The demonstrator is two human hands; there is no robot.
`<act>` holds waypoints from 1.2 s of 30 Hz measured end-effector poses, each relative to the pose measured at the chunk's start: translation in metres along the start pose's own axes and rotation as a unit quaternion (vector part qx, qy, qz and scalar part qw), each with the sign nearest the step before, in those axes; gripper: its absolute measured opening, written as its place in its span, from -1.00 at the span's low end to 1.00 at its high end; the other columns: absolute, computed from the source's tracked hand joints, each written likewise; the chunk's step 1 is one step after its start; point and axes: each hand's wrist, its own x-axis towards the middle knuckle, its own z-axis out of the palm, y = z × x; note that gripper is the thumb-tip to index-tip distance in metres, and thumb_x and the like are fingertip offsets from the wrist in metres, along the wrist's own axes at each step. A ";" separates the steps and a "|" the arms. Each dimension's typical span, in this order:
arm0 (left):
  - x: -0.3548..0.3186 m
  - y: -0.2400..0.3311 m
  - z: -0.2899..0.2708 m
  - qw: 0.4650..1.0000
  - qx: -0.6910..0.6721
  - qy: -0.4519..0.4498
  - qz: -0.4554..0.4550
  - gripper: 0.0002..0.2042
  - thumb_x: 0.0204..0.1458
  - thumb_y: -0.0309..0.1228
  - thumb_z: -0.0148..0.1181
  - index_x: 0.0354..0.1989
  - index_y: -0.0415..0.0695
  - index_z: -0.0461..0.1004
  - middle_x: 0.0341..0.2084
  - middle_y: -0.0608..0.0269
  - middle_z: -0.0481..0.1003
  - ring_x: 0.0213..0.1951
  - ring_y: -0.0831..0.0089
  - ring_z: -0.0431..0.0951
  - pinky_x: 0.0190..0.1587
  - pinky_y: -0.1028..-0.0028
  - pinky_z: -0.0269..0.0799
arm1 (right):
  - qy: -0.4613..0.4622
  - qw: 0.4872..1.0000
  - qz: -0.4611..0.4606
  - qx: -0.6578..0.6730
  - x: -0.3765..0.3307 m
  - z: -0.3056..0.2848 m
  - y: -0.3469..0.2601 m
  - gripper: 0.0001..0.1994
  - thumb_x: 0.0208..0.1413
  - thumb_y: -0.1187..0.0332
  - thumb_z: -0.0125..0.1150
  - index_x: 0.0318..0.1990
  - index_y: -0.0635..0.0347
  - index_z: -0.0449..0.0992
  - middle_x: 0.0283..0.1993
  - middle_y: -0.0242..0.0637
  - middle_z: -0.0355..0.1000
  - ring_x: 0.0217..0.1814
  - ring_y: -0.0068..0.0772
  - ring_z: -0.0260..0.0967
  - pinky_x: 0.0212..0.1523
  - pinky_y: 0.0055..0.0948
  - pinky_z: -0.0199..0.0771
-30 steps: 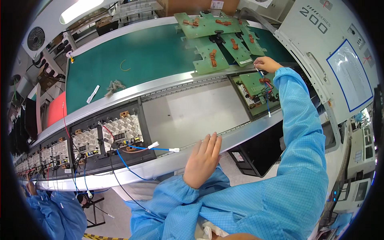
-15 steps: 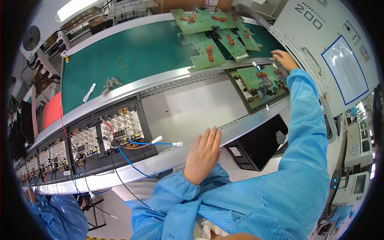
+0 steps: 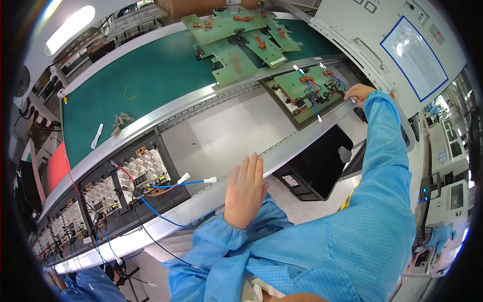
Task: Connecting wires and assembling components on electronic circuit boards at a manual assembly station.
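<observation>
"Quick pass, nearest first. What do I log for the left hand [image 3: 244,191]?"

"On my remote feed: flat, fingers straight and together, back of the hand up, nothing in it. It's at the front rail [image 3: 274,158]; I can't tell if it's touching."

"Beside it?"

"To its left, a dark tray [image 3: 172,197] with a white component board [image 3: 151,166]; wires stick out past the edge."

"Right hand [image 3: 359,93]?"

"Farther out, fingers curled, just beside the near right corner of the framed board [image 3: 287,83]. I see a small white tip under the fingers, but can't tell if it's gripped."

"And the framed board?"

"Right end of the line, green in a dark frame, orange-brown clips on top. One blue wire [image 3: 315,108] crosses its near edge, ending in a white connector [image 3: 319,119]."

"Back?"

"Green mat [image 3: 156,75]: small metal parts [image 3: 122,122] left, overlapping green boards [image 3: 216,31] right. Pale machine [image 3: 347,20] far right."
</observation>
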 end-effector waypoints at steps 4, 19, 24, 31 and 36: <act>-0.002 -0.001 0.001 1.000 0.010 0.006 -0.001 -0.36 -0.04 -0.24 0.24 0.22 -0.26 0.22 0.22 0.09 0.28 0.22 0.19 0.29 0.23 0.22 0.21 | 0.056 0.998 0.009 0.037 0.010 0.012 0.014 -0.70 0.26 0.09 0.04 -0.19 0.12 0.52 -0.49 -0.48 0.42 -0.60 -0.66 0.20 -0.61 -0.56 0.20; -0.007 -0.005 0.003 1.000 0.027 0.010 0.005 -0.35 -0.01 -0.23 0.20 0.23 -0.30 0.21 0.21 0.07 0.28 0.19 0.22 0.30 0.20 0.27 0.23 | 0.141 0.856 -0.024 0.497 0.077 0.051 0.043 -0.55 0.04 -0.12 0.29 -0.58 0.00 0.33 -0.49 -0.41 0.39 -0.55 -0.64 0.24 -0.79 -0.72 -0.01; -0.006 -0.005 0.003 1.000 0.023 0.016 0.012 -0.36 -0.01 -0.23 0.20 0.23 -0.31 0.21 0.19 0.06 0.29 0.18 0.21 0.31 0.19 0.27 0.24 | 0.145 0.839 -0.034 0.524 0.081 0.042 0.051 -0.62 0.06 0.04 0.35 -0.51 0.04 0.33 -0.49 -0.41 0.39 -0.60 -0.67 0.16 -0.82 -0.76 -0.11; -0.010 -0.008 0.003 0.999 0.028 0.016 0.011 -0.35 -0.01 -0.23 0.21 0.23 -0.31 0.21 0.19 0.05 0.29 0.18 0.20 0.31 0.19 0.28 0.24 | 0.070 0.846 -0.068 0.525 0.073 0.057 0.044 -0.65 0.13 0.02 0.25 -0.45 0.06 0.36 -0.44 -0.41 0.42 -0.57 -0.68 0.26 -0.81 -0.78 0.04; -0.011 -0.008 0.005 1.000 0.017 0.019 0.015 -0.34 -0.01 -0.24 0.21 0.24 -0.32 0.20 0.20 0.04 0.29 0.18 0.19 0.31 0.20 0.27 0.24 | 0.140 0.845 -0.104 0.506 0.065 0.072 0.060 -0.57 0.18 -0.14 0.10 -0.26 0.09 0.40 -0.35 -0.36 0.48 -0.53 -0.66 0.36 -0.67 -0.70 0.37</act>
